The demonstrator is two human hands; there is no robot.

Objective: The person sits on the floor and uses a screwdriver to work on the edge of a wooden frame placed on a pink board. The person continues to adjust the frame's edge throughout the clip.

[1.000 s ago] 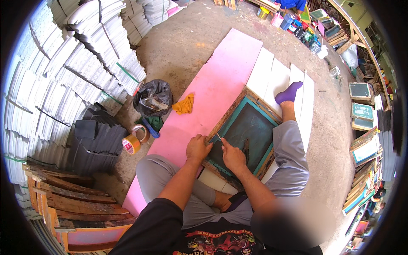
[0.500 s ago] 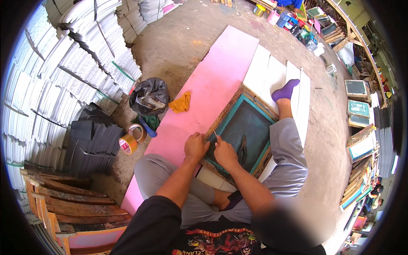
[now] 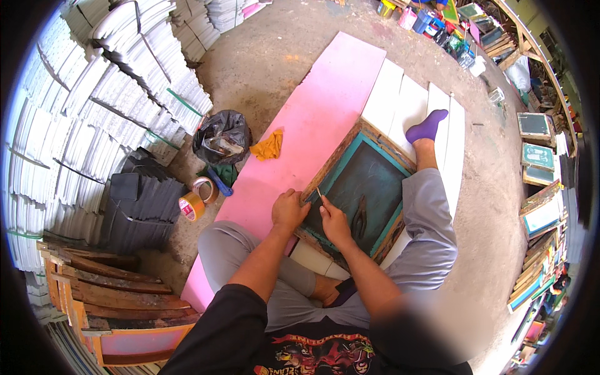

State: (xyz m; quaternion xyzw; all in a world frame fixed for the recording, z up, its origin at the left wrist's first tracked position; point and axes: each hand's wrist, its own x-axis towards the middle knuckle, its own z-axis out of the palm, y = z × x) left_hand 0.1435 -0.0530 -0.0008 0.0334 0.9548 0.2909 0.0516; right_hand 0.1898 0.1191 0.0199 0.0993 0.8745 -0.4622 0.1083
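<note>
A screen-printing frame (image 3: 394, 145) of worn wood with a teal border and dark mesh lies tilted across my lap and the boards. My left hand (image 3: 289, 211) is closed at its left edge, fingers curled against the wood. Just right of it, my right hand (image 3: 335, 224) pinches a thin, pale-shafted tool (image 3: 319, 192), its upper end near the frame's left rail. The kind of tool is too small to tell. A pair of dark pliers (image 3: 359, 219) rests on the mesh, beside my right hand.
Under the frame lie a pink board (image 3: 331, 94) and white boards (image 3: 450, 137). An orange cloth (image 3: 267, 145), a black plastic bag (image 3: 220, 134) and tape rolls (image 3: 192, 206) are to the left. Stacked white sheets (image 3: 125, 81) rise behind them; wooden frames (image 3: 119, 294) stand lower left.
The view has shifted slightly. Both hands stay at the frame's left edge; the right hand's tool now sits at a slightly different angle. The pliers still lie on the mesh.
</note>
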